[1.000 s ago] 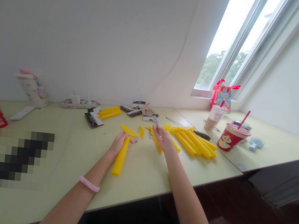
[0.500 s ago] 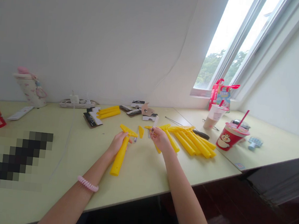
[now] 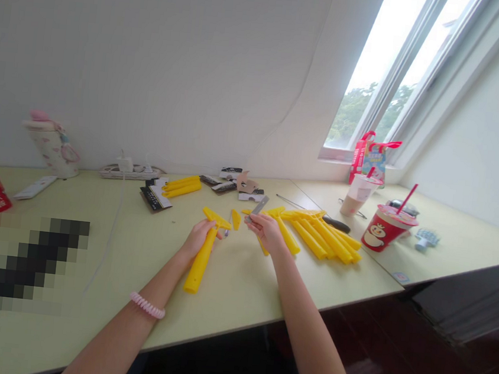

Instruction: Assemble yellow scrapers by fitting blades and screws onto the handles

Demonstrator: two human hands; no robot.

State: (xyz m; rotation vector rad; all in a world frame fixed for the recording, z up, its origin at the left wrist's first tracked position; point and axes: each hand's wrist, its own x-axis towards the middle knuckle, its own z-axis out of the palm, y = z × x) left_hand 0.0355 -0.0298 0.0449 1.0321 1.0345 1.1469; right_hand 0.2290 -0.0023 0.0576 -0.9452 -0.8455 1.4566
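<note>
The thin metal strip [image 3: 259, 205] in the right hand [image 3: 270, 231] has turned since half a second ago: it stood nearly upright then, and now its upper end leans to the right. The left hand and its yellow tool have barely shifted.

The right fingers [image 3: 255, 223] are pinched closed on the lower end of the strip, its upper part sticking out free. It looks flat, light and stiff, probably slick, and perhaps sharp along an edge, so the flat faces are the better hold. The left hand [image 3: 196, 241] has its fingers curled closed around the neck of the yellow tool [image 3: 198, 265], just below the crosspiece, with the thick handle slanting down toward the person. The tool looks like light, rigid plastic, smooth but not fragile; the rounded handle or the neck gives the surest hold.

Beside the left fingertips are a small metal rod [image 3: 226, 231], too blurred to tell whether it is touched, and a small yellow piece [image 3: 236, 219]. Farther right, more yellow handles [image 3: 315, 235] lie in a fanned pile on the tabletop [image 3: 237, 305], near a screwdriver [image 3: 337, 224].
</note>
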